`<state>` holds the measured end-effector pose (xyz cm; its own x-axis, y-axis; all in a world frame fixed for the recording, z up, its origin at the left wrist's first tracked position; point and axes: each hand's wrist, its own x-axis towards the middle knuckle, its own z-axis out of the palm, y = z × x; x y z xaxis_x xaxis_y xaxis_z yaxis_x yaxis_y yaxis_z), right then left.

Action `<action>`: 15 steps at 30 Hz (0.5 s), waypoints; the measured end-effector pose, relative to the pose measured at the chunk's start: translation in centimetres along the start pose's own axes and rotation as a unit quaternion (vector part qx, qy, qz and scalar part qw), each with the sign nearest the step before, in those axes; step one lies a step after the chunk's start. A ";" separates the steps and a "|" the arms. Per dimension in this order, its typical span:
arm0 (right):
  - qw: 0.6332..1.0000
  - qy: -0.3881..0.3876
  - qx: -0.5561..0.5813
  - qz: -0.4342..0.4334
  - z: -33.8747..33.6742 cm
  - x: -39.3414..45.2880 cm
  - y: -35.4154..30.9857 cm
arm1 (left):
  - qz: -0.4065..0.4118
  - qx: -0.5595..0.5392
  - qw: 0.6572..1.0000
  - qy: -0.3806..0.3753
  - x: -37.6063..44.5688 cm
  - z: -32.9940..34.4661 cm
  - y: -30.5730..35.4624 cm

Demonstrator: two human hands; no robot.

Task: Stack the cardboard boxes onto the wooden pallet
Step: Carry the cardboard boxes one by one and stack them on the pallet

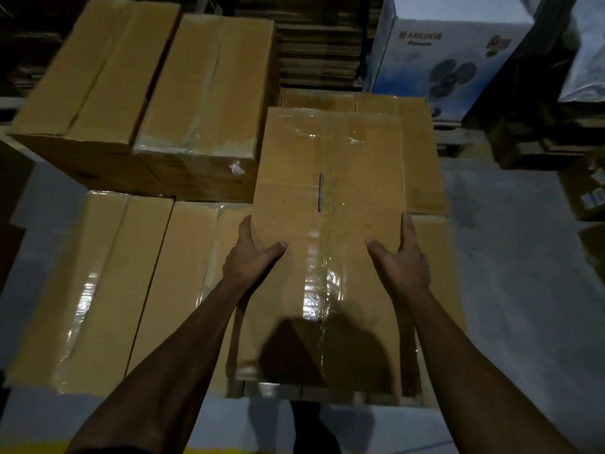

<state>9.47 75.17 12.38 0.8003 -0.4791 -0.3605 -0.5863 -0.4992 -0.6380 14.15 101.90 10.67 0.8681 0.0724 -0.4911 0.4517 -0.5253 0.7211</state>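
A person holds a long cardboard box (327, 244) from above, one hand on each long side near its near half. The left hand (252, 253) has its thumb laid across the top face and its fingers (245, 229) stretched along and over the left edge; the right hand (404, 257) mirrors it, thumb on the top and fingers (407, 227) running along the right edge, so both hands clasp the box between them. The box has clear tape down its middle seam and a short blue line on the top (the tape shines under the light). It sits over other boxes at the right end of the stack, its far end reaching past the near row; whether it rests fully on them or is partly lifted cannot be told. To its left lie two lower boxes (108, 283) side by side, their tops taped as well. Behind those stands a higher tier of two boxes (147, 83), also side by side, touching the held box at its far left corner. More cardboard (422, 152) shows beneath and to the right of the held box. The pallet itself is hidden under the stack. Beyond, a pile of flattened cardboard (319, 44) stands against the back, and a white and blue fan carton (448, 57) sits at the far right. The grey floor (510, 273) shows to the right.
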 end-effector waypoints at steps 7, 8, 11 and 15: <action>1.000 -0.006 -0.001 0.001 3.2 5.5 -0.2 | 0.014 -0.018 1.000 0.011 6.0 0.9 -0.7; 1.000 -0.005 -0.003 -0.001 3.7 5.9 -0.2 | 0.015 -0.024 1.000 0.009 6.6 1.0 -1.0; 1.000 -0.014 0.001 -0.002 5.2 7.3 0.2 | 0.024 -0.042 0.999 0.000 8.3 1.2 -2.2; 1.000 -0.014 -0.005 0.003 6.2 8.6 0.5 | 0.043 -0.046 0.998 0.000 9.8 1.2 -3.3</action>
<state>16.82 75.29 4.80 0.8003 -0.4608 -0.3837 -0.5917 -0.5033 -0.6298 20.88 103.35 2.89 0.9044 0.0314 -0.4256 0.3933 -0.4487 0.8025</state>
